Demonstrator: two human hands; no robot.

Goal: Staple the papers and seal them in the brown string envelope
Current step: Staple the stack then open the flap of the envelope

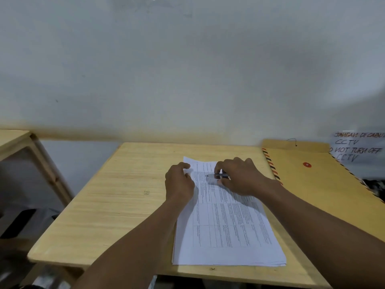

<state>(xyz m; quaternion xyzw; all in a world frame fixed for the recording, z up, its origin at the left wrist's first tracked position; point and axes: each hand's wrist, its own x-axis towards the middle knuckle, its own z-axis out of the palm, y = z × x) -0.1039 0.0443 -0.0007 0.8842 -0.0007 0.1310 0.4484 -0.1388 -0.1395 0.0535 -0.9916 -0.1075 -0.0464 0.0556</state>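
Note:
A stack of printed white papers (225, 226) lies lengthwise on a light wooden table (116, 205). My right hand (241, 176) grips a small silver and black stapler (215, 176) that rests on the upper part of the top sheet. My left hand (179, 182) pinches the papers' far left corner and lifts it slightly. The brown string envelope (316, 184), with a red button and striped edges, lies flat on the table's right side, flap open toward the wall.
A plain white wall rises right behind the table. A handwritten CCTV notice (358, 149) hangs at the right. Another wooden table (16, 142) stands at the left, with a gap between the two.

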